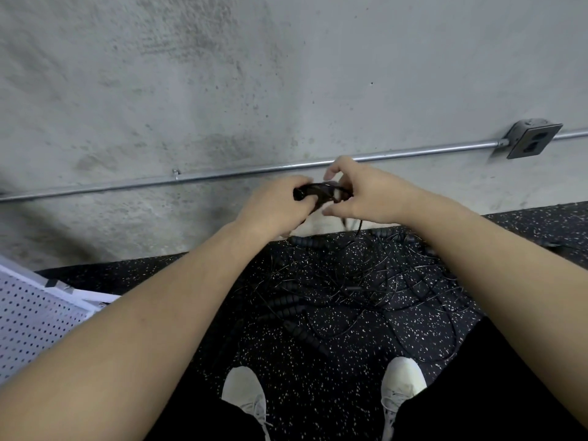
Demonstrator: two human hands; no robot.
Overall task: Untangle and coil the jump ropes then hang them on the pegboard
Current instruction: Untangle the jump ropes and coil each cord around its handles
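Note:
Both arms reach forward at chest height in front of a concrete wall. My left hand (280, 205) grips a black jump rope handle (313, 190) with thin black cord bunched against it. My right hand (359, 192) pinches the same bundle from the right, thumb and forefinger curled over it. A thin cord (359, 226) hangs down from the bundle. Below, a tangled pile of black jump ropes (343, 288), thin cords and ribbed handles, lies on the speckled floor. The white pegboard (35, 316) leans at the lower left.
A metal conduit (127, 185) runs along the wall to an outlet box (529, 140) at the right. Black speckled rubber flooring (305, 370) lies underfoot. My two white shoes (245, 393) stand at the bottom, just short of the rope pile.

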